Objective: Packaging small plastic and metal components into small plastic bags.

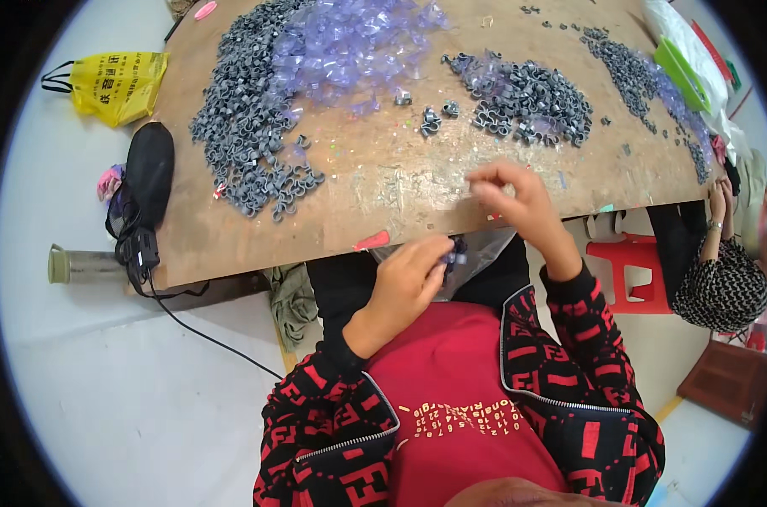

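Note:
At the table's near edge my left hand [405, 283] is closed, its fingertips pinching a small dark grey plastic clip [457, 253] with a bluish see-through part. My right hand [519, 203] is raised above the edge, to the right, with thumb and index finger apart and nothing visible between them. Beyond it lies a small heap of grey plastic clips [561, 97] mixed with clear purple pieces. Ahead on the left are a large pile of grey clips [240, 118] and a mound of see-through purple plastic pieces [350, 46]. A clear plastic bag [489, 245] hangs by my lap.
On the wooden table [367, 182], a red scrap [372, 240] lies near the front edge. A black pouch [150, 169] with cables and a yellow bag [117, 87] are on the left. At the right are a green tray [681, 74], a red stool [628, 275] and another person [726, 279].

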`<state>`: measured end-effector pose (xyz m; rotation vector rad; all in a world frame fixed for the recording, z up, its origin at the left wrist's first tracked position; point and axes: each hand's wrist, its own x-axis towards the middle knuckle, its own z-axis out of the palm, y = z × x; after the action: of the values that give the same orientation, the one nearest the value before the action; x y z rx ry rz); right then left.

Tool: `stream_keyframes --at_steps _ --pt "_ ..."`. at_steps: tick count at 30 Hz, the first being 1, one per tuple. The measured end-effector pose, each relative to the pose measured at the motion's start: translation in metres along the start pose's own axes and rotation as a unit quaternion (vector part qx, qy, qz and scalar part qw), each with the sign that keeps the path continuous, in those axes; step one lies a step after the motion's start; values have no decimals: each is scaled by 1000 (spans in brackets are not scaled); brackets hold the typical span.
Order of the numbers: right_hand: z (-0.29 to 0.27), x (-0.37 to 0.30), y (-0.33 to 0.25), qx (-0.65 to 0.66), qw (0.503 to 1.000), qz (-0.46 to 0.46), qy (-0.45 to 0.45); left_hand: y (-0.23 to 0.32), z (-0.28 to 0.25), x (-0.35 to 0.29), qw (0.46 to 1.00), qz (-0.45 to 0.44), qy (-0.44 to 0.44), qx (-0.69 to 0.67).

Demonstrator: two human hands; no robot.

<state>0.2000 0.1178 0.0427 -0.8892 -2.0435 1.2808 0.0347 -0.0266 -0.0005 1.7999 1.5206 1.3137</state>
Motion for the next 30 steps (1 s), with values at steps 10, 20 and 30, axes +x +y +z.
stream_keyframes --at_steps 10,20,30 --pt "64 119 18 -207 947 -237 71 -41 37 -29 991 -21 -106 77" --pt "64 147 43 -320 911 -257 48 -14 2 -22 997 -41 -37 -52" --pt "50 40 2 -79 988 -134 16 -6 -40 27 854 -291 115 -415"
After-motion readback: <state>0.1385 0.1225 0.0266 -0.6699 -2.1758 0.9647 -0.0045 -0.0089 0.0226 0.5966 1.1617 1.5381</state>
